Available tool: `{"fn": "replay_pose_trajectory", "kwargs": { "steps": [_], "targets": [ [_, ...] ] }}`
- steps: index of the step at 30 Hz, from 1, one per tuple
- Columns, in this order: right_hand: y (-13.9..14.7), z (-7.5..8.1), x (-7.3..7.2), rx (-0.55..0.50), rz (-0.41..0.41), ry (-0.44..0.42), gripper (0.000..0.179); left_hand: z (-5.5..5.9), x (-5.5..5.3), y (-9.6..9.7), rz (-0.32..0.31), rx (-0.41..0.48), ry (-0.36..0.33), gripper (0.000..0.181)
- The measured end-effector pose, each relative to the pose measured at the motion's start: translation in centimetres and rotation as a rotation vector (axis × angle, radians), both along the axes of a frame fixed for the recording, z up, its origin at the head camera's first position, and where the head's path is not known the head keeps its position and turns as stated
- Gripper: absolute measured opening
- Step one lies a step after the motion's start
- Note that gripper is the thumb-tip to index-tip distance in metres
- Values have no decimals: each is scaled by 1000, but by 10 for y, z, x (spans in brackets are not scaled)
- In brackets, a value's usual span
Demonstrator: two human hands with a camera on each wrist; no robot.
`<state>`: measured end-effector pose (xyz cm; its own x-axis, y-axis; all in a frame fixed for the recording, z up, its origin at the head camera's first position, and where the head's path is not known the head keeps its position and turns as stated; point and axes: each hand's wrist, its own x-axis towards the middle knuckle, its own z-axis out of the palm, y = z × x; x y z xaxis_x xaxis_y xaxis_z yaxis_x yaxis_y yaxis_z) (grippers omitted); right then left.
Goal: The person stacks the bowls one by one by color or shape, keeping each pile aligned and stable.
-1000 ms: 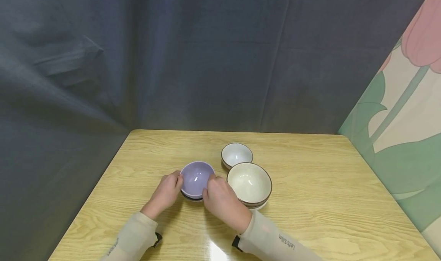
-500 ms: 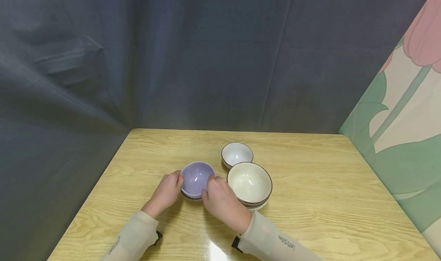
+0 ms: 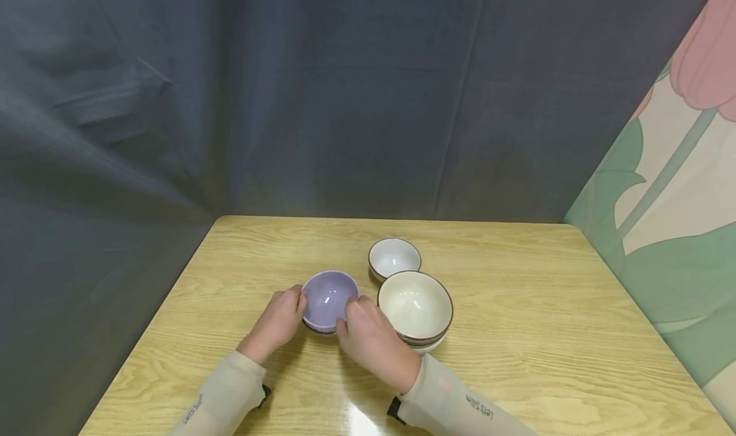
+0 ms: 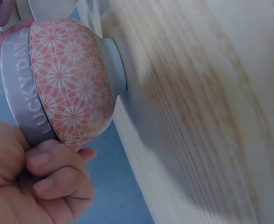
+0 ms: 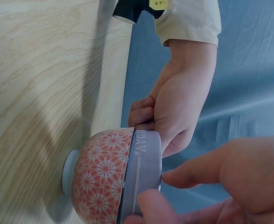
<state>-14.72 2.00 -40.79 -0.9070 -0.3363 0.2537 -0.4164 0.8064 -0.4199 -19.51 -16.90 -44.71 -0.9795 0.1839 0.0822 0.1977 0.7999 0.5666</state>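
Note:
A purple bowl (image 3: 329,298) sits nested inside a bowl with a red-and-white flower pattern (image 4: 69,79). Raised letters run round the purple bowl's outer wall. My left hand (image 3: 278,318) pinches the rim at the left side, its other fingers curled. Across from it, my right hand (image 3: 376,340) grips the right side of the rim between thumb and fingers. The patterned bowl's pale foot (image 5: 69,172) is down at the table top. Just right of my right hand stands a stack topped by a large cream bowl (image 3: 416,305) with a brown rim.
A smaller white bowl (image 3: 395,257) with a brown rim stands behind the cream stack, close to it. The wooden table (image 3: 546,321) runs back to a dark curtain (image 3: 368,103). A flower-print wall covering (image 3: 678,231) is on the right.
The purple bowl has settled slightly into the lower bowl, whose dark rim now shows less at the front. Both hands keep their grip in nearly the same place.

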Motion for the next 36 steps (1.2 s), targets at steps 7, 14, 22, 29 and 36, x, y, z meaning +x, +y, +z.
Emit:
{"fn": "replay_pose_trajectory", "kwargs": {
  "steps": [7, 14, 22, 29, 36],
  "targets": [
    [1, 3, -1, -8, 8, -24, 17, 2, -3, -1, -14, 20, 8, 24],
    [2, 2, 0, 0, 18, -27, 19, 1, -5, -2, -22, 2, 41, 27],
    [1, 2, 0, 24, 15, -53, 22, 8, -6, -4, -72, -30, 42, 25],
    [1, 1, -1, 26, 15, -34, 24, 10, -8, -8, -122, -45, 33, 23],
    [2, 2, 1, 45, 20, -25, 23, 9, -9, -11, -119, -11, -26, 22]
  ]
}}
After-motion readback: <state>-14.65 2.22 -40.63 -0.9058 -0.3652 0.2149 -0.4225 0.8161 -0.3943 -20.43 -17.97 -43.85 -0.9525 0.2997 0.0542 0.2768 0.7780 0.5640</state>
